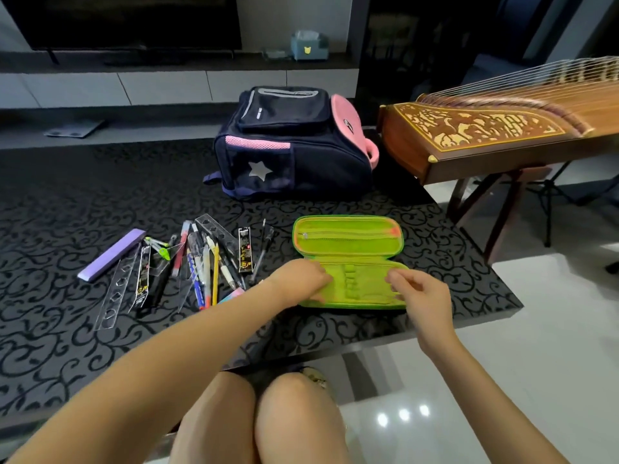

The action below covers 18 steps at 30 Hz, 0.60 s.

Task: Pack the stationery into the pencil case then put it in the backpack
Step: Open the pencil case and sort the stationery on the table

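A lime-green pencil case [348,242] lies open on the dark patterned table, its lid with a zipped mesh pocket flat behind the near half. My left hand [296,283] rests on the left end of the near half, fingers curled over its inner flap. My right hand [418,291] pinches the flap's right edge. To the left lies a loose spread of pens and pencils [207,262], clear rulers [117,289], a purple flat box [112,254] and a black refill packet [245,249]. The navy and pink backpack [291,142] stands behind, zipped.
A wooden zither [485,132] on a stand fills the right side beyond the table corner. White glossy floor lies to the right and below. My knees are at the table's near edge. A TV console with a tissue box [308,45] runs along the back.
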Tool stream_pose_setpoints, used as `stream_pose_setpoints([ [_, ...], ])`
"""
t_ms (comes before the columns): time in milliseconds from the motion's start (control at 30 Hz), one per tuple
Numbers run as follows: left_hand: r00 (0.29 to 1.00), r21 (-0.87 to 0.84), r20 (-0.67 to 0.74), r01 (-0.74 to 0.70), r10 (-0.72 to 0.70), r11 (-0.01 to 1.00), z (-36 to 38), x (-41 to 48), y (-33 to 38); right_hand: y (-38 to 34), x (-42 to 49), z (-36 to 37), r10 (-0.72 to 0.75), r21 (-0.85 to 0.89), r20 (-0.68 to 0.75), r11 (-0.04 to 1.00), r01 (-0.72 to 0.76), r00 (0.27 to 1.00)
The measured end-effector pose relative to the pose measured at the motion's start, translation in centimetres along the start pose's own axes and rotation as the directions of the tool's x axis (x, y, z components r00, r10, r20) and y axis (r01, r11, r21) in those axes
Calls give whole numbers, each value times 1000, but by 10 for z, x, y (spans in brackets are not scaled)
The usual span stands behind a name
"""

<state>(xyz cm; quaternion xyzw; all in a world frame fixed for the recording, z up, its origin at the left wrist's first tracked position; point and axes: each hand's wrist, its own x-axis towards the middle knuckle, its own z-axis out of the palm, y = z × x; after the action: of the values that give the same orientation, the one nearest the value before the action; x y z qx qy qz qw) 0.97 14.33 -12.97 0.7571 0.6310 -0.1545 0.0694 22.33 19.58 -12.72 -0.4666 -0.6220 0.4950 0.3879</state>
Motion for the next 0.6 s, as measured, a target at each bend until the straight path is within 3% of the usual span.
stream_pose_setpoints([
  [100, 998, 90, 42, -53, 49, 995, 0, 9, -5, 2, 8, -7, -27, -48, 5, 998, 28, 1000],
  [167, 996, 58, 9, -84, 84, 995, 7, 9, -9, 1, 8, -10, -57, -17, 34, 998, 58, 998],
  [267, 976, -208, -211, -104, 60, 973, 16, 1, -13, 1, 4, -14, -152, -66, 73, 985, 156, 986],
  [333, 918, -435, -372, -43, -135, 900, 18, -3, -13, 7, 6, -13, -261, -162, 82, 949, 271, 962],
  [367, 878, -533, -407, -5, -252, 846, 18, -4, -12, 11, 8, -12, -341, -254, 88, 901, 352, 936],
  [433, 811, -694, -395, 44, -431, 719, 17, -3, -11, 20, 16, -7, -528, -473, 157, 702, 533, 834],
  [500, 772, -760, -378, 56, -511, 647, 16, 0, -9, 29, 23, 3, -658, -596, 248, 475, 647, 711],
  [600, 733, -805, -374, 49, -569, 592, 17, 2, -8, 36, 31, 19, -704, -662, 349, 282, 695, 618],
])
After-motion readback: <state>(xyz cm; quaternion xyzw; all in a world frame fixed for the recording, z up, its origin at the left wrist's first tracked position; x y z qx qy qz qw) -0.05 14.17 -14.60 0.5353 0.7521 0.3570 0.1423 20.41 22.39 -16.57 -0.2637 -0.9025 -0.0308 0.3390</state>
